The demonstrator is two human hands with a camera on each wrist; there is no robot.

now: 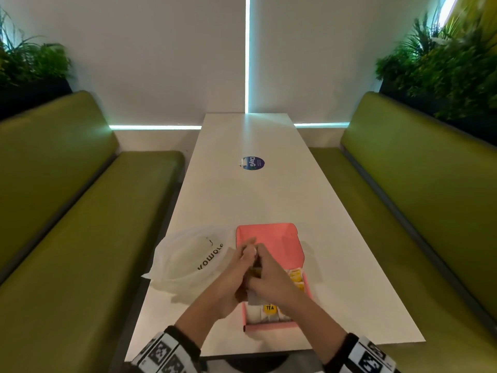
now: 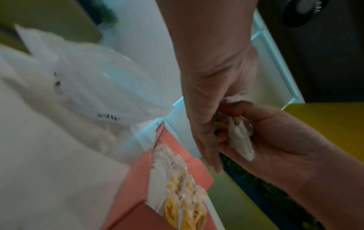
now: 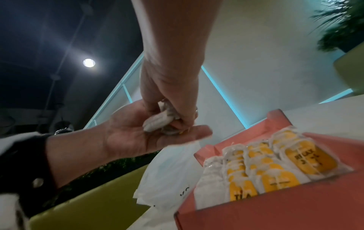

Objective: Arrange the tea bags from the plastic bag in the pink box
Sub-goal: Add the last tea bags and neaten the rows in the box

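The fingers (image 3: 185, 119) of the right hand (image 3: 169, 93) are curled narrow, pinching a bunch of tea bags (image 3: 157, 123). That bunch lies across the palm of the left hand (image 3: 138, 137), whose fingers (image 3: 199, 132) are stretched out nearly flat beneath it. The two hands meet above the left side of the pink box (image 1: 269, 232), clear of its walls.

The box lies open on the tabletop (image 1: 255, 195). Its near end holds packed tea bags (image 3: 265, 168), white sachets with yellow labels standing in rows side by side. The far end shows bare pink floor. The plastic bag (image 1: 188, 259) lies slack just to the left of the box, touching or nearly touching its wall. Whether any sachets remain inside it cannot be told.

The step in hand looks like squaring up the bunch before it goes in. To do it well, the sachets should be gathered so that their edges line up and their labels face the same way as those already in the box. The pinch should be light, because the wrappers are soft and crease easily. The bunch should then go down upright against the last row, in the open space beyond it. The flat left hand can steady the standing rows so they do not topple.
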